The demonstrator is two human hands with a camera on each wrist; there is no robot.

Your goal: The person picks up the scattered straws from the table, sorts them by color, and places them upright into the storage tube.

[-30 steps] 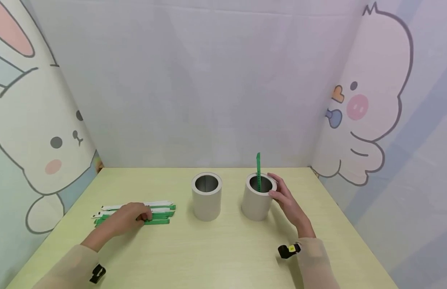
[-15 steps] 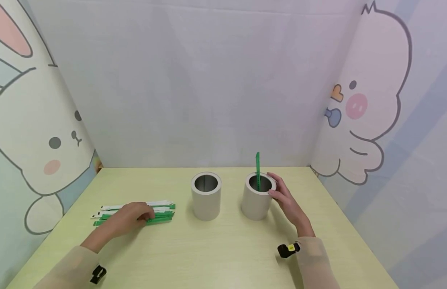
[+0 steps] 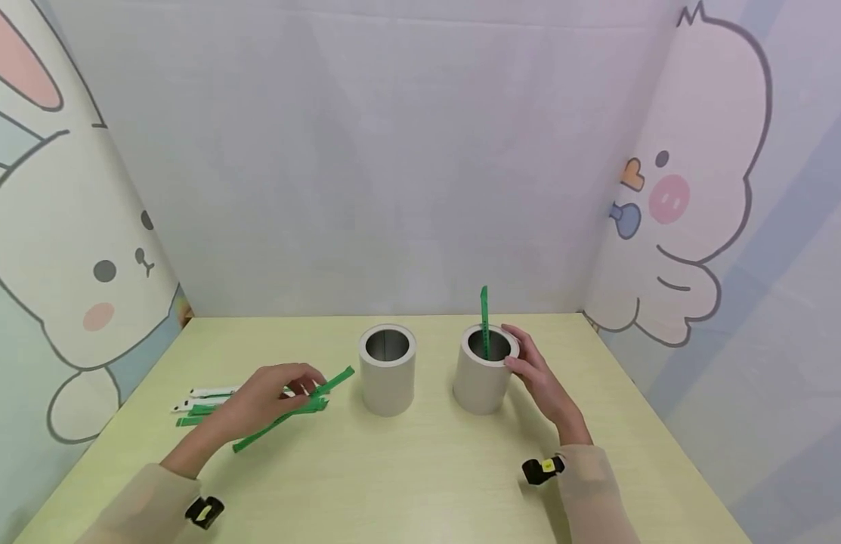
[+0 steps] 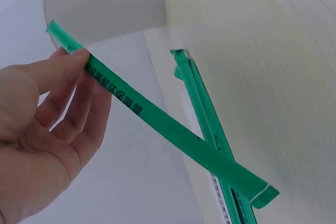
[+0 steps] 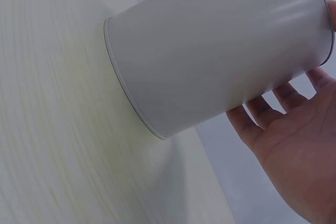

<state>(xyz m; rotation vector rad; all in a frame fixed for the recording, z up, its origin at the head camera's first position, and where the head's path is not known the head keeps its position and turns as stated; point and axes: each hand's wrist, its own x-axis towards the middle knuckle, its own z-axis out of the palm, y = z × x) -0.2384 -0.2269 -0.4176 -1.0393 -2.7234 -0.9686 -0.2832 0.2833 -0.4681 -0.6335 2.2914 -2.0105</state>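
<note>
My left hand (image 3: 277,397) pinches a green paper-wrapped straw (image 4: 173,131) with dark printing, between thumb and fingers. The straw slants over a pile of wrapped straws, green ones (image 4: 202,103) and white ones (image 3: 205,392), partly hidden beneath the hand and forearm. My right hand (image 3: 539,381) holds the side of the right grey cup (image 3: 481,389), thumb by the front rim and fingers behind. Another green wrapped straw (image 3: 484,313) stands upright in that cup, its lower end hidden inside. The right wrist view shows the fingers (image 5: 254,111) against the cup wall.
A matching grey cup (image 3: 388,389) stands between the straw pile and the right cup, its visible inside bare. All sit on a pale wooden table (image 3: 406,483). Behind it hangs a light curtain (image 3: 393,166), with cartoon animals printed on both sides.
My left hand has taken a green straw from the front of the pile, lifted it and turned it slantwise, moving slightly right and up. The right hand and cups have stayed put.
</note>
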